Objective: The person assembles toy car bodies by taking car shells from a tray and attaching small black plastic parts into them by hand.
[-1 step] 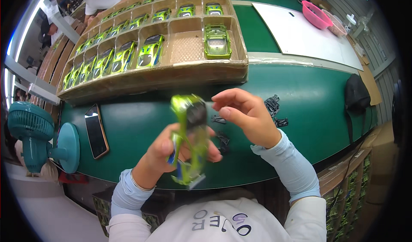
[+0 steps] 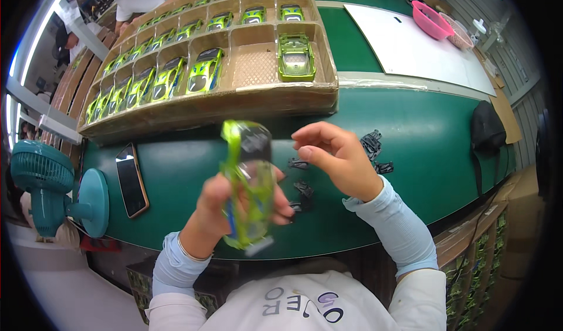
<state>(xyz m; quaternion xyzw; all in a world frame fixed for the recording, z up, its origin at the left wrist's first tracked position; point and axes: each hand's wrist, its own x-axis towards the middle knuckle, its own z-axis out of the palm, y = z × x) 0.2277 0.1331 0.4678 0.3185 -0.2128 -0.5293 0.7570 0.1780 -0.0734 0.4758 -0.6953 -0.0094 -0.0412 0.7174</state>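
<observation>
The lime-green toy car shell (image 2: 248,184) looks light, thin and brittle, best held by its long sides. The left hand (image 2: 220,210) clasps it above the desk (image 2: 440,137); beside it, the right hand (image 2: 334,158) hovers half-curled, apparently empty.

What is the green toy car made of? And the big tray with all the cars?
The car in the left hand looks like glossy plastic: bright lime shell with shiny highlights and a dark window. The tray looks like brown cardboard: matte, with thin folded dividers. Neither can be told for sure.
</observation>
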